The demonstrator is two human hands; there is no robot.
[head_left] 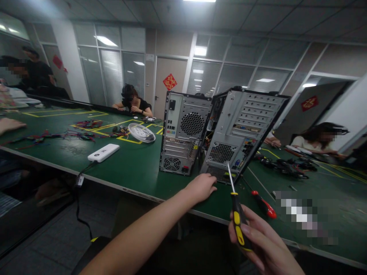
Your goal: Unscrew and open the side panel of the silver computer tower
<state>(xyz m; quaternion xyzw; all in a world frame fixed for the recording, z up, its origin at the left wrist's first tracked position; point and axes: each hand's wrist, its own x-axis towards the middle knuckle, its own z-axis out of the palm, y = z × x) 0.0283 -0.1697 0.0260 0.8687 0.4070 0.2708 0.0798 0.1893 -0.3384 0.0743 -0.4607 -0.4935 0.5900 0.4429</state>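
In my right hand (258,236) is a screwdriver (239,221) with a black and yellow handle. Its metal shaft points up, the tip overlapping the lower rear of the right computer tower (226,130) in view; contact cannot be told. My left hand (202,187) rests at the table edge by that tower's lower corner, its fingers loosely bent and holding nothing visible. The tower stands slightly turned, its metal back facing me. Close on its left stands a second computer tower (183,131), upright, also back towards me. A red and black screwdriver (264,205) lies right of my screwdriver.
The green table (137,168) carries a white power strip (103,152), a round white perforated cover (141,132) and tangled thin wires (71,133) on the left. Black cables (286,168) lie on the right, near a blurred patch. Other people sit across and beside the table.
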